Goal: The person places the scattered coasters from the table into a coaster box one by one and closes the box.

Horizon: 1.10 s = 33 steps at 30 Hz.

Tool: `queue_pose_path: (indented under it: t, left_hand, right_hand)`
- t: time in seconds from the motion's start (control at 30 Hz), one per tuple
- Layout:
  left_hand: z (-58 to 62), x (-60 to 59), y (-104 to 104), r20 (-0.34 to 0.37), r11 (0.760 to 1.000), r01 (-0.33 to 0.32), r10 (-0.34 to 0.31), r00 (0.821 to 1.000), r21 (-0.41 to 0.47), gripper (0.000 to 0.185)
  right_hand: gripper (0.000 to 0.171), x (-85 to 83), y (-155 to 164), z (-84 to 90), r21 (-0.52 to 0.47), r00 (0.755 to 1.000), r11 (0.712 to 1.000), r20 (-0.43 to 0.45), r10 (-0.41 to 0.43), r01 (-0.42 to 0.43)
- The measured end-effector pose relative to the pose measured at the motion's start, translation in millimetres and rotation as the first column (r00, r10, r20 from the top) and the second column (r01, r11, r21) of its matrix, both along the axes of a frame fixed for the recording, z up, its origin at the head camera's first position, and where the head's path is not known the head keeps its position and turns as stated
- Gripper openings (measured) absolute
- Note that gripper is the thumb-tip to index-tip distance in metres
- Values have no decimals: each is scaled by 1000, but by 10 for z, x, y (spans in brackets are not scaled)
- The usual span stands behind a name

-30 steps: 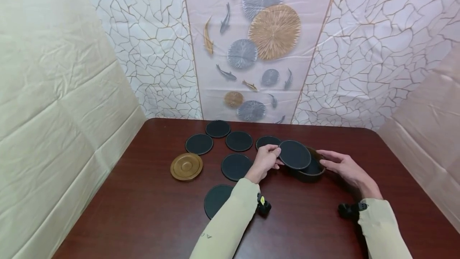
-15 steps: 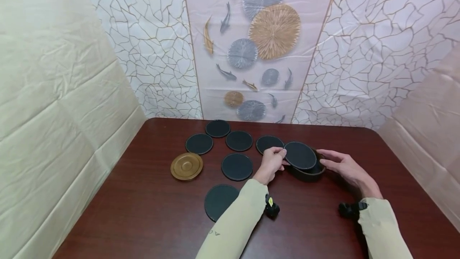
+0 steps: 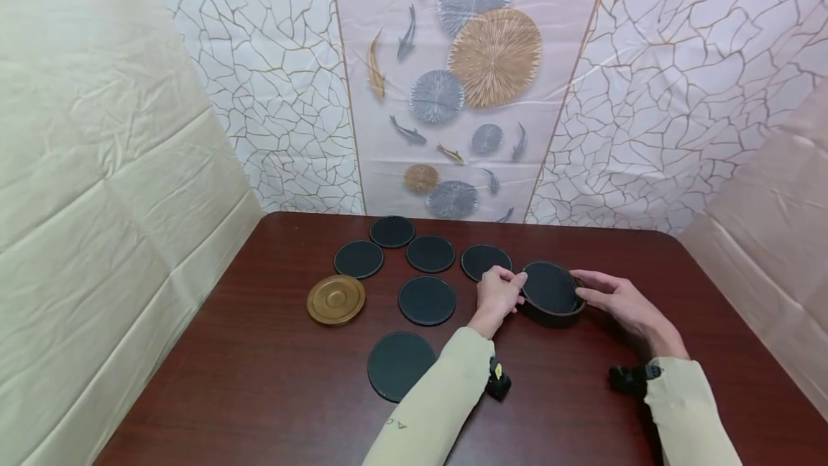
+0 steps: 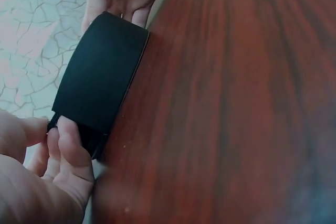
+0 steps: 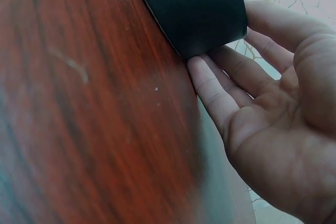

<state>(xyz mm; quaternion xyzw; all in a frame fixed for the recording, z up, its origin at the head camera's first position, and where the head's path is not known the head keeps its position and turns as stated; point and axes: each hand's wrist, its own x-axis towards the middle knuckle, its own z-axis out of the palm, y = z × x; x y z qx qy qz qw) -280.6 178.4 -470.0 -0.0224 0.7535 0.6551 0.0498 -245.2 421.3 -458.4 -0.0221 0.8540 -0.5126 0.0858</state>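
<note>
In the head view a black round coaster (image 3: 550, 285) lies at the mouth of a round black coaster holder (image 3: 551, 319), which stands on the table. My left hand (image 3: 499, 295) pinches the coaster's left edge between thumb and fingers. On the holder's other side, my right hand (image 3: 619, 303) grips the wall, with the thumb near the rim. The left wrist view has the holder's dark curved side (image 4: 102, 69) with fingers at both ends. From the right wrist, fingertips touch the lower edge of the holder (image 5: 194, 11). How deep the coaster sits is hidden.
Several black coasters lie flat on the dark red wooden table (image 3: 291, 394), among them a near one (image 3: 399, 365) and one just behind my left hand (image 3: 485, 261). A brown round lid (image 3: 336, 300) lies at the left. Patterned cloth (image 3: 446, 128) hangs behind the table.
My left hand has moved right and brought the coaster from left of the holder to its mouth, where it now lies lower. The right hand and holder have stayed put.
</note>
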Motion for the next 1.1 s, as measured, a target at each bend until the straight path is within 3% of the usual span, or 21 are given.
queue_pose_path:
  t: [0.17,0.43,0.77,1.1]
  left_hand:
    - [55,1,-33,28,995,46,-44,999,-92,20]
    - [131,-26,-106,42,988,106,-102,994,-112,18]
    - [293,43,-319,-25,973,211,-214,976,-90,15]
    - [371,54,-679,-97,938,287,-309,946,-196,12]
  right_hand:
    - [62,2,-4,0,18,1000,1000,4,4,-4]
    - [62,-5,5,6,15,1000,1000,1,10,-10]
    - [64,20,9,31,18,1000,1000,-1,8,-8]
    - [63,17,39,-28,57,1000,998,-8,8,-8]
